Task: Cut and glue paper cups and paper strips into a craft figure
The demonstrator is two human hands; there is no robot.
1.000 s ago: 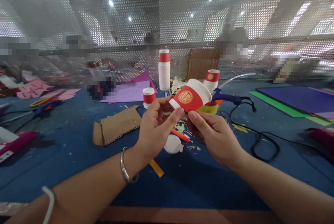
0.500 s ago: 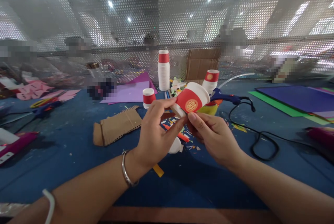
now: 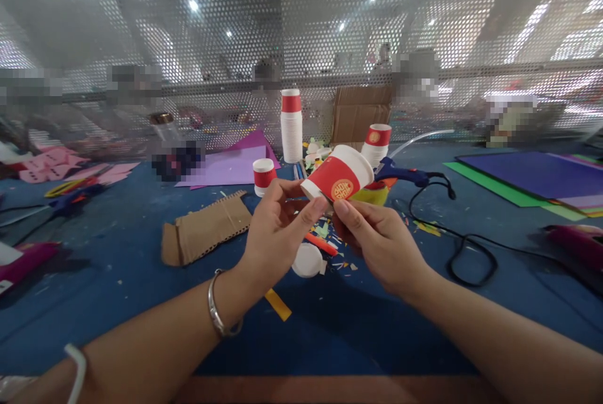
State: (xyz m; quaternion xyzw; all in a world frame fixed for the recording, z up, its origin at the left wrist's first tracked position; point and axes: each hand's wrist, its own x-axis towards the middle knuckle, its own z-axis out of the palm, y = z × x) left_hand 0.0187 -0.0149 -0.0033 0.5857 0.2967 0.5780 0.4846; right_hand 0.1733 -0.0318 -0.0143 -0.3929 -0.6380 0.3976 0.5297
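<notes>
A red and white paper cup (image 3: 330, 174) with a gold round print is tipped on its side above the table, its rim toward the right. My left hand (image 3: 273, 237) grips it near the base, thumb below and fingers behind. At the lower side of the cup, my right hand (image 3: 384, 244) pinches with thumb and fingers; its fingers behind are partly hidden. Beneath the hands lie a white round piece (image 3: 308, 261), an orange pen-like item (image 3: 321, 244) and paper scraps. Just behind the cup is a blue glue gun (image 3: 398, 171).
A tall stack of cups (image 3: 292, 134) stands behind, with a single cup (image 3: 264, 176) to its left and another stack (image 3: 377, 143) at right. Cut cardboard (image 3: 210, 228) lies left. Coloured sheets (image 3: 527, 174) and a black cable (image 3: 494, 262) occupy the right.
The cup has turned slightly in my hands, showing more of its white base. My left hand has shifted a little left along the base, uncovering more of the white round piece.
</notes>
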